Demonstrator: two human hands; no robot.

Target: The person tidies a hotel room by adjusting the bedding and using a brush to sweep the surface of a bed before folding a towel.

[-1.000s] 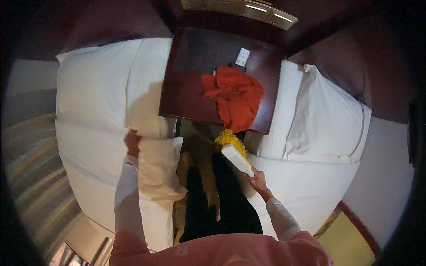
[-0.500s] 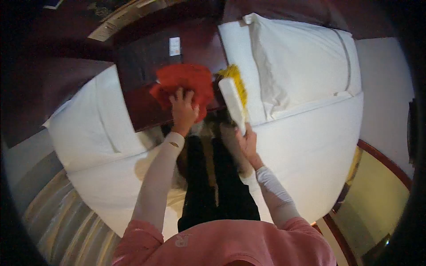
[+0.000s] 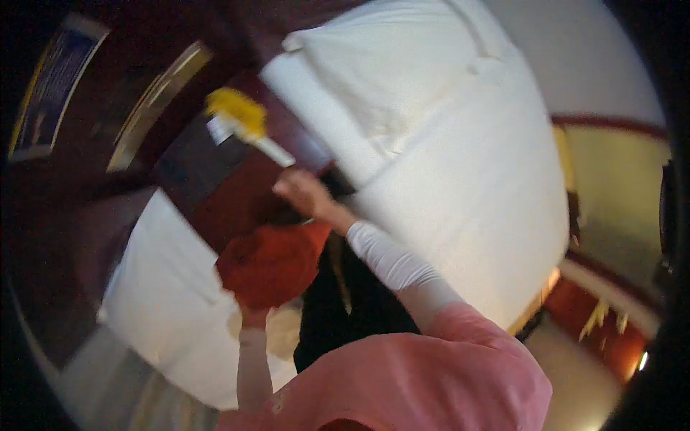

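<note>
My left hand (image 3: pixel 253 314) is closed on the red cloth (image 3: pixel 272 267), which hangs over its fingers beside the dark wooden table (image 3: pixel 233 205). My right hand (image 3: pixel 303 192) is at the near edge of that table, its fingers closed and blurred. Just beyond its fingers lies the white handle of a brush (image 3: pixel 275 152) with yellow bristles, which is over the table; whether the fingers touch the handle is too blurred to tell. A small white card (image 3: pixel 219 131) shows next to the bristles.
A large white bed (image 3: pixel 467 187) with a pillow (image 3: pixel 392 65) takes up the right side. Another white bed (image 3: pixel 169 287) stands at the left. A framed picture (image 3: pixel 59 86) is on the dark wall at the upper left.
The view has turned to the right. My left hand left the bedding, took hold of the red cloth and pulled it off the table. The brush moved from beside the bed to over the table.
</note>
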